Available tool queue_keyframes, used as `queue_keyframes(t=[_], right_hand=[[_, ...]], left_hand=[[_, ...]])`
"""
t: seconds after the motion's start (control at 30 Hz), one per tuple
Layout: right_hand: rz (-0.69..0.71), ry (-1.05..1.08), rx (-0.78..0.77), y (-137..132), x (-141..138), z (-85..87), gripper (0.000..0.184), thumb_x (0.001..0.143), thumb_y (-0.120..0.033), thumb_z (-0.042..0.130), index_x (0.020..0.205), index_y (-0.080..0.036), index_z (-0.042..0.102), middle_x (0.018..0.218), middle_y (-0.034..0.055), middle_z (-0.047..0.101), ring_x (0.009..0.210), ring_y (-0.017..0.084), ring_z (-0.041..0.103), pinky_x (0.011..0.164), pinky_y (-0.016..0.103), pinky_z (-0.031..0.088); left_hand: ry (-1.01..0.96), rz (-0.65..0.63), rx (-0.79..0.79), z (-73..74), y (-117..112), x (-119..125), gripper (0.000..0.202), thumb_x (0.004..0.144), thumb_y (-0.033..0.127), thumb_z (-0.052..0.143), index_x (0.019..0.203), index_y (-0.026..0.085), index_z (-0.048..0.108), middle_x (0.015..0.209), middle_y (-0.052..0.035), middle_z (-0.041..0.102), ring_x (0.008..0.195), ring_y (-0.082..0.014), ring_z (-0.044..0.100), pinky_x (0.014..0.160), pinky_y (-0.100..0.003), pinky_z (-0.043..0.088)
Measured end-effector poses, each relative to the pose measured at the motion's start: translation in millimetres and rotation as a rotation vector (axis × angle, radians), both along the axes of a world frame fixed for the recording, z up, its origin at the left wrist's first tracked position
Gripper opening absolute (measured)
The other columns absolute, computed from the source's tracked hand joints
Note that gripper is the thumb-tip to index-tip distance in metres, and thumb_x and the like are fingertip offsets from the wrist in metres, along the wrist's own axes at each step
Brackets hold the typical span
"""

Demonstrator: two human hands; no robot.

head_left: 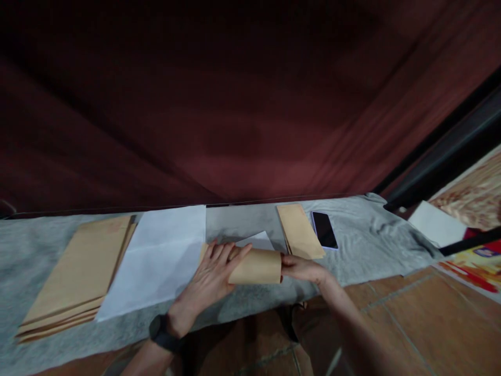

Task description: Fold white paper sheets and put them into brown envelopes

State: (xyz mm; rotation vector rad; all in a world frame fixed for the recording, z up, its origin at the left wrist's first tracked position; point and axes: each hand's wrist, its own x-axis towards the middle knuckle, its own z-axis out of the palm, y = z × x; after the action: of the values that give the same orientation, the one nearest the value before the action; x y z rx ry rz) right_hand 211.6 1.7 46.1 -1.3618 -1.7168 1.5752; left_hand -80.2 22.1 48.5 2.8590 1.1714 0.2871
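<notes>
Head view: a piece of brown paper [258, 267], curved into a rounded shape, is at the near middle of a grey cloth [360, 248], between the two hands. The left hand [214, 269] lies across its left part, back upward, thumb pointing right over the paper; contact is evident, but its underside is hidden, so whether it clamps the paper cannot be told. The right hand [303, 268] is at the right end, fingertips at the opening — how far they enter, and whether they pinch, cannot be determined. The hands are apart, with paper between them. A dark watch [162, 333] is on the left wrist.

Just beyond the paper, a small white sheet [256, 241] lies partly covered. To the left is a large white sheet [160, 250], creased across; its left edge adjoins a stack of large brown envelopes [80, 266], edges unevenly aligned. To the far right lie smaller brown envelopes [300, 232] and, just beside them, a phone [324, 230], screen dark. A dark red curtain [242, 130] hangs behind; tiled floor [403, 324] shows near right.
</notes>
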Motion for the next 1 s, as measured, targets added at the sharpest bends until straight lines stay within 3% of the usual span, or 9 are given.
queue_keyframes(t=[0.1, 0.17, 0.23, 0.33, 0.47, 0.6, 0.8, 1.0], right_hand=[[-0.113, 0.109, -0.072, 9.1, 7.6, -10.2, 0.032, 0.09, -0.047, 0.061, 0.097, -0.017, 0.067, 0.086, 0.0038, 0.07, 0.077, 0.017, 0.065, 0.071, 0.029, 0.054], [-0.265, 0.091, 0.012, 16.9, 7.9, -18.7, 0.038, 0.092, -0.054, 0.053, 0.095, -0.017, 0.064, 0.084, 0.0041, 0.068, 0.075, 0.016, 0.063, 0.065, 0.027, 0.051], [-0.423, -0.039, 0.156, 23.5, 3.1, -27.6, 0.035, 0.094, -0.051, 0.05, 0.096, -0.019, 0.064, 0.081, 0.0029, 0.066, 0.073, 0.017, 0.062, 0.063, 0.027, 0.051], [-0.518, -0.326, 0.299, 28.0, -11.9, -37.4, 0.025, 0.09, -0.039, 0.061, 0.105, -0.018, 0.064, 0.095, 0.0074, 0.068, 0.088, 0.022, 0.065, 0.079, 0.034, 0.053], [-0.513, -0.656, 0.357, 25.8, -37.2, -37.0, 0.036, 0.085, -0.034, 0.072, 0.114, -0.015, 0.062, 0.116, 0.0168, 0.066, 0.112, 0.031, 0.062, 0.097, 0.04, 0.047], [-0.459, -0.872, 0.322, 24.8, -52.2, -30.8, 0.038, 0.087, -0.032, 0.07, 0.118, -0.014, 0.061, 0.117, 0.0197, 0.066, 0.114, 0.033, 0.062, 0.098, 0.039, 0.047], [-0.455, -0.793, 0.275, 29.0, -47.0, -36.6, 0.04, 0.082, -0.034, 0.075, 0.114, -0.012, 0.063, 0.112, 0.0173, 0.07, 0.109, 0.032, 0.065, 0.094, 0.037, 0.048], [-0.495, -0.574, 0.292, 32.8, -31.0, -39.2, 0.008, 0.088, -0.025, 0.065, 0.092, -0.02, 0.068, 0.096, 0.0082, 0.071, 0.095, 0.025, 0.068, 0.085, 0.033, 0.049]], left_hand=[[-0.019, 0.056, 0.077, 2.9, 10.8, -14.5, 0.098, 0.075, 0.022, 0.067, 0.16, 0.03, 0.018, 0.138, -0.0129, 0.053, 0.129, -0.0335, 0.049, 0.119, -0.056, 0.023], [-0.039, 0.11, 0.116, 4.1, 17.3, -23.9, 0.097, 0.076, 0.025, 0.066, 0.16, 0.026, 0.018, 0.132, -0.0139, 0.055, 0.126, -0.0339, 0.051, 0.118, -0.055, 0.026], [-0.046, 0.164, 0.139, 4.3, 22.2, -31.9, 0.096, 0.076, 0.026, 0.065, 0.16, 0.024, 0.017, 0.129, -0.0142, 0.056, 0.125, -0.0339, 0.052, 0.117, -0.055, 0.028], [-0.031, 0.209, 0.157, 2.9, 26.6, -40.4, 0.096, 0.077, 0.028, 0.064, 0.16, 0.022, 0.016, 0.128, -0.0147, 0.057, 0.124, -0.0346, 0.053, 0.115, -0.056, 0.03], [-0.006, 0.219, 0.169, -1.5, 29.5, -47.4, 0.096, 0.078, 0.032, 0.065, 0.16, 0.024, 0.014, 0.129, -0.0144, 0.057, 0.124, -0.0345, 0.053, 0.116, -0.057, 0.029], [0.012, 0.222, 0.161, -6.6, 32.0, -52.8, 0.099, 0.078, 0.035, 0.066, 0.16, 0.025, 0.012, 0.13, -0.014, 0.057, 0.124, -0.0338, 0.053, 0.117, -0.057, 0.026], [0.02, 0.241, 0.092, -8.7, 32.8, -58.1, 0.101, 0.077, 0.036, 0.066, 0.161, 0.027, 0.01, 0.13, -0.0123, 0.056, 0.123, -0.0334, 0.053, 0.115, -0.056, 0.027], [0.036, 0.283, 0.027, -14.0, 35.3, -67.9, 0.1, 0.079, 0.04, 0.065, 0.161, 0.027, 0.009, 0.133, -0.0125, 0.054, 0.128, -0.0335, 0.05, 0.115, -0.056, 0.026]])
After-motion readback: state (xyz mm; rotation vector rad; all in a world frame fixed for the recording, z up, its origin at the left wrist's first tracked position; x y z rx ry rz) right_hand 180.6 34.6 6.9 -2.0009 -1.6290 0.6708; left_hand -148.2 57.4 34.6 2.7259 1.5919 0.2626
